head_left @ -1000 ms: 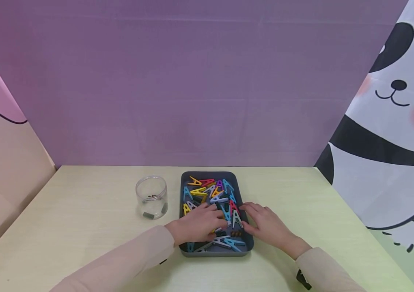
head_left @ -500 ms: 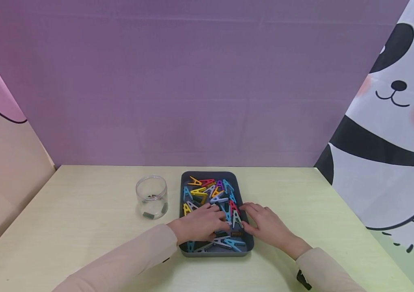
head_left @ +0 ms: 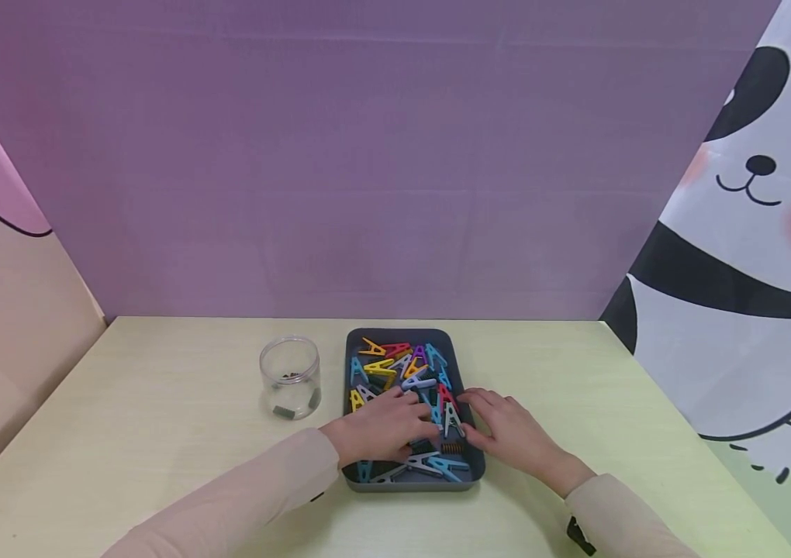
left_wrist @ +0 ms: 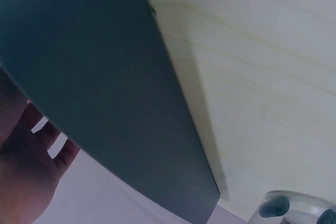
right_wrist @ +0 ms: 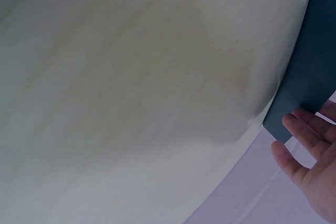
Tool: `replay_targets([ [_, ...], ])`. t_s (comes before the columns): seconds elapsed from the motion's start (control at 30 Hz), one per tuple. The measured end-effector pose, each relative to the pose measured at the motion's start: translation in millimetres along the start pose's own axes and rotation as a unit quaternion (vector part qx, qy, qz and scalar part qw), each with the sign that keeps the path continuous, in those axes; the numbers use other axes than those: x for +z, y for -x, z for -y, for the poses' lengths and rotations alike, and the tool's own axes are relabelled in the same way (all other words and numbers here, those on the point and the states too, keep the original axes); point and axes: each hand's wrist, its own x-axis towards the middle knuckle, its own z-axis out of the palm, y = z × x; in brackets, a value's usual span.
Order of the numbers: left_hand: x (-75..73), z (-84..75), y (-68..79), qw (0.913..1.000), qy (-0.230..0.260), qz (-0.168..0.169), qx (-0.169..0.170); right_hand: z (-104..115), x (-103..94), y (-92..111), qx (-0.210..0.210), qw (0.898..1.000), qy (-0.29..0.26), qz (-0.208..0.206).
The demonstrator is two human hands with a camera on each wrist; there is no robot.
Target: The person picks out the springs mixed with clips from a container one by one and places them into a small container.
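Note:
A dark grey tray [head_left: 409,486] full of colourful plastic clothespins stands on the table in the head view. Over its lower middle lies my left hand [head_left: 385,426], fingertips down among the clothespins; whether they touch one is hidden. Near those fingers are a blue clothespin [head_left: 446,466] and a small brown ribbed piece [head_left: 451,448]. My right hand [head_left: 517,435] rests its fingertips at the tray's right rim, beside a pale clothespin [head_left: 451,418] and a red one. In the right wrist view, the right hand's fingers [right_wrist: 304,132] are loosely spread against the tray's outer wall [right_wrist: 310,61].
Left of the tray stands a clear round jar [head_left: 291,377] with small dark pieces showing at its bottom. The pale wooden table [head_left: 179,418] runs back to a purple backdrop [head_left: 367,170]. A panda-printed panel [head_left: 751,325] borders the right side.
My left hand has shifted slightly to the right over the clothespins since a second ago, then stayed put. The right hand, tray and jar have not moved.

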Motion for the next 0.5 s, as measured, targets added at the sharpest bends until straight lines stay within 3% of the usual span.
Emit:
replay_targets([
  [0.5,-4.9,4.2,4.3,0.9997,0.000,0.013,-0.023,0.6,1.4,-0.2,0.010,1.000,-0.003,0.007],
])
